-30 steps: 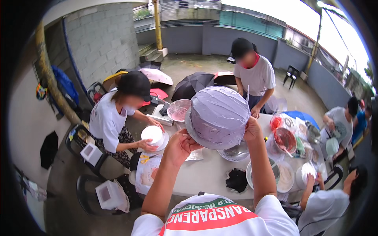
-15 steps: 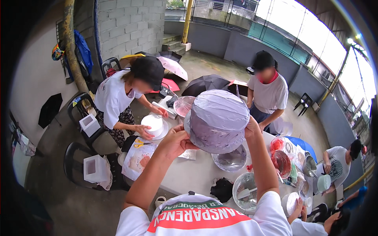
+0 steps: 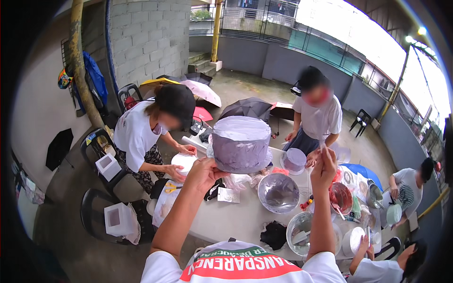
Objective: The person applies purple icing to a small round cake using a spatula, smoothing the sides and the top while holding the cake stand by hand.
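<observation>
A round cake with rough lilac frosting (image 3: 240, 144) is held up in front of me on my left hand (image 3: 204, 175), whose fingers grip its underside at the near left. My right hand (image 3: 324, 167) is raised to the right of the cake, apart from it, closed on a thin, pale, spatula-like tool (image 3: 322, 137), blurred at its top. Beneath them on the white table (image 3: 212, 219) are a metal bowl with lilac smears (image 3: 276, 191), a smaller lilac cake (image 3: 295, 159) and another steel bowl with a white scraper (image 3: 298, 226).
Co-workers stand at left (image 3: 134, 129), across (image 3: 316, 113) and right (image 3: 406, 188), another at lower right (image 3: 377, 271). Chairs with white boxes (image 3: 120, 226) are on the left, open umbrellas (image 3: 243, 108) behind the table. Red bowls (image 3: 339, 200) and a black cloth (image 3: 273, 233) lie on the tabletop.
The lilac cake has moved leftward and turned more upright on my left hand. My right hand has left the cake's rim and moved right, now holding the pale tool.
</observation>
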The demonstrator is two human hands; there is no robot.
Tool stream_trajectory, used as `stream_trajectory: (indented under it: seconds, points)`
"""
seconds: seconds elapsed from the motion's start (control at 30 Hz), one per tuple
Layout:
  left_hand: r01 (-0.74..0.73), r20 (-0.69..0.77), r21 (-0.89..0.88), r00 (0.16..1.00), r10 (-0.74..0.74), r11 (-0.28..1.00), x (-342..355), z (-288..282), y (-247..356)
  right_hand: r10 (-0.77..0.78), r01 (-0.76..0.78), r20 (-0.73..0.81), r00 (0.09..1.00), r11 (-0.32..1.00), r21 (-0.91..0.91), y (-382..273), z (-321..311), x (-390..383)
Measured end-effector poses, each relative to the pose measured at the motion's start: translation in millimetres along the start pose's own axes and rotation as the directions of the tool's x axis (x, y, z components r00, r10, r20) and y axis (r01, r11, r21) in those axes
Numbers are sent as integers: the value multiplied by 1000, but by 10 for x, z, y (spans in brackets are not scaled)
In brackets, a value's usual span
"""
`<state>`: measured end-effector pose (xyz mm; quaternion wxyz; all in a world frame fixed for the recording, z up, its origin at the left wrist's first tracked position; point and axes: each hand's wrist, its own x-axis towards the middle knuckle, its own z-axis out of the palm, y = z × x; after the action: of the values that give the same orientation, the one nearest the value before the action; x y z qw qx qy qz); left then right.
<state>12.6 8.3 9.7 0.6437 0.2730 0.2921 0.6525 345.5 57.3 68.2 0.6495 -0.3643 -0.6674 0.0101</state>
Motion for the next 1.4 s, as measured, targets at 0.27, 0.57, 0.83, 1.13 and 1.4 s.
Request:
stream_trajectory:
  seconds: [0.27,0.57,0.83,1.13,1.4]
  points:
    - [80,-12,-36,997,-80,996,64,95,206,-428,456,181,886,874,-167,-572,224,-301]
    - [-31,-3,75,1000,31,997,36,-181,182,-66,78,51,997,950,-303,-574,-24,-336]
    - [-2,-105,115,994,14,993,-114,-367,-187,709,-183,208,673,432,-883,654,-447,-1309]
    - [-57,-129,146,989,76,988,-305,-335,-584,770,124,481,418,476,-870,1775,-258,-1530]
    - [-147,-207,89,965,163,985,-424,-106,-912,598,167,633,491,649,-742,2349,91,-2136]
